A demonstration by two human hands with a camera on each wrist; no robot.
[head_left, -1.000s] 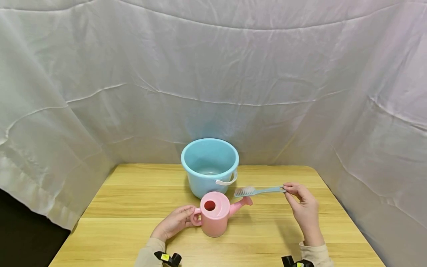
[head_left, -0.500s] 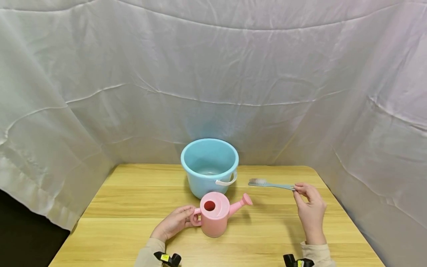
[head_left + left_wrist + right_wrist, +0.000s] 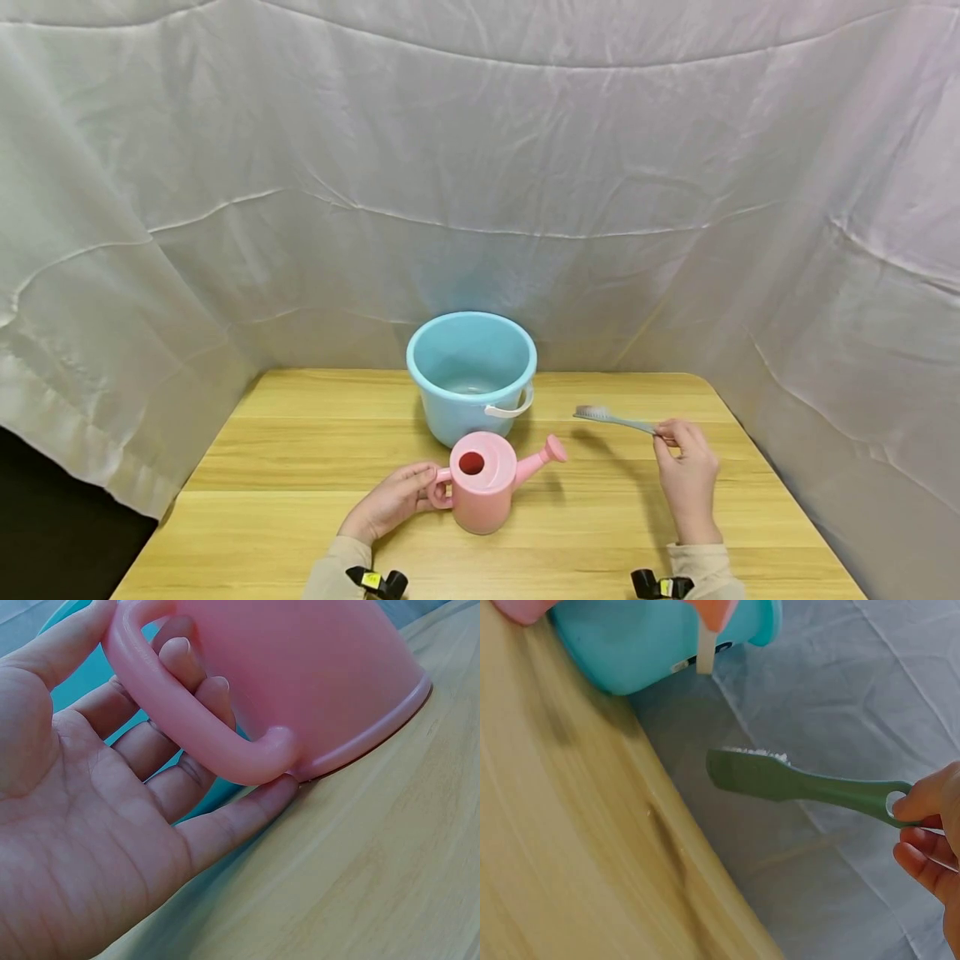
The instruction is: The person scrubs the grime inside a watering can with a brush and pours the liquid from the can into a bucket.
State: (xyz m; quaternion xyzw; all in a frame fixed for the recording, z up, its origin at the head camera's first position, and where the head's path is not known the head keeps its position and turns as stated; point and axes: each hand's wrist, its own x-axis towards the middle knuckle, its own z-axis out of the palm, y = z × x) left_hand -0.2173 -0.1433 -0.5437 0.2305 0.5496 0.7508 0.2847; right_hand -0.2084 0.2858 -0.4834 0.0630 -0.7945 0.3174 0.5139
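Note:
A pink watering can [image 3: 483, 492] stands upright on the wooden table, its spout pointing right. My left hand [image 3: 397, 498] grips its handle [image 3: 176, 705]; in the left wrist view several fingers pass through the loop and the little finger lies under its lower end. To the right, my right hand [image 3: 687, 475] pinches the holed end of a light blue scrubbing brush [image 3: 810, 784] between thumb and fingers. The brush is held above the table, bristles up, its head toward the left. Its shadow falls on the wood below.
A light blue bucket [image 3: 450, 417] with a white handle [image 3: 510, 410] stands right behind the watering can. Grey-white cloth [image 3: 480, 167] hangs around the back and sides of the wooden table [image 3: 300, 467].
My right hand has carried the brush away from the watering can's spout to the right, then drawn slightly back left and nearer. The left hand and watering can have stayed put.

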